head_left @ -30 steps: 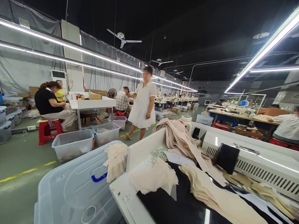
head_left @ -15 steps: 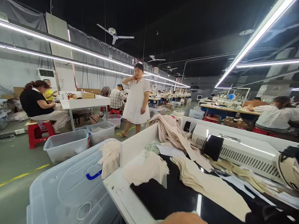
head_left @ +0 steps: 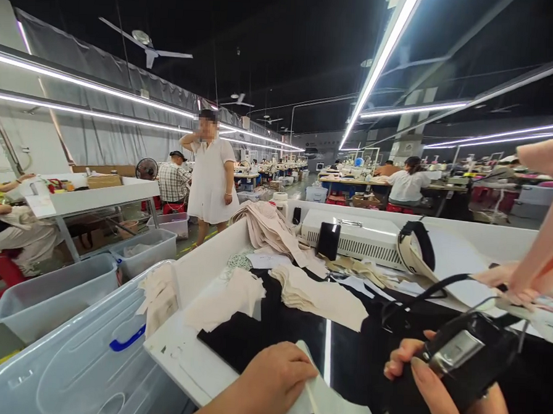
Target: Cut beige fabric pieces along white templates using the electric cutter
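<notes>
My left hand (head_left: 274, 380) is closed on a thin, pale cut piece (head_left: 340, 408), which looks like cloth or interlining, over the black tabletop (head_left: 237, 338). To the right, my right hand (head_left: 438, 388) has its fingers and thumb curled about a black device with a silver plate (head_left: 458, 352); the device hides part of the hand. Dark cables and a black strap run up from that device. Ahead of my left hand lies a layered stack of cream cut pieces (head_left: 320, 296). A loose cream cloth (head_left: 228, 300) is left of the stack.
Beige fabric (head_left: 275, 228) hangs over the table's raised edge, near a white vented machine (head_left: 358, 239). Pink cloth strips (head_left: 549, 221) hang at right. A lidded plastic bin (head_left: 69, 357) adjoins the table's left side. A person in white (head_left: 212, 179) stands beyond; others sit at workstations.
The view has turned right. My left hand now shows fully, with the pale piece in it. My right hand, the black device and the pink strips have come into view.
</notes>
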### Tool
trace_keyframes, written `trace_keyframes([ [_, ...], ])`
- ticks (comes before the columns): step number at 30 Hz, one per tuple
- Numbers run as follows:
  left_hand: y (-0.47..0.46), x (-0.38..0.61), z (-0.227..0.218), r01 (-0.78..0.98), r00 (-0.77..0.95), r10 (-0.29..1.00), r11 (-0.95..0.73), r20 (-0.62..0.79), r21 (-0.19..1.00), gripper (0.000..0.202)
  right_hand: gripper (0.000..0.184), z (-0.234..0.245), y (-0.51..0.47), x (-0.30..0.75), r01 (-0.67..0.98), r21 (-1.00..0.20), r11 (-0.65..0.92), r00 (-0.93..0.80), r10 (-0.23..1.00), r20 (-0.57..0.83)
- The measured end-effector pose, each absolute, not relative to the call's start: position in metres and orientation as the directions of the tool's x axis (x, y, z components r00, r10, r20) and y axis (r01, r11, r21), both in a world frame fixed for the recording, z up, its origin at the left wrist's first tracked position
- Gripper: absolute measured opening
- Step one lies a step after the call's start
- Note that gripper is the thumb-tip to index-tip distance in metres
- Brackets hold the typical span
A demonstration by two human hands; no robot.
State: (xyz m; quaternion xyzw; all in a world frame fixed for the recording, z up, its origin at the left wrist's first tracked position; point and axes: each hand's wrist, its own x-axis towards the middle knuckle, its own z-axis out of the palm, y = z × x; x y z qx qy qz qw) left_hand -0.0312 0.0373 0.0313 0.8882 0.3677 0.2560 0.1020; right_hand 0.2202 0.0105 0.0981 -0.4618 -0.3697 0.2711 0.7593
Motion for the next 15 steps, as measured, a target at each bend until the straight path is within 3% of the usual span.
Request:
trace_keyframes([
  [5, 0.034, -0.036, 0.032, 0.59, 0.598, 0.699, -0.715, 0.392, 0.376, 0.025, 0.079, 0.101, 0.009, 0.226, -0.054, -0.934, 0.354, 0.531, 0.802, 0.273],
  [15, 0.035, -0.033, 0.021, 0.542, 0.62, 0.647, -0.763, 0.445, 0.353, 0.025, 0.083, 0.099, 0.015, 0.221, -0.078, -0.936, 0.344, 0.5, 0.825, 0.262],
])
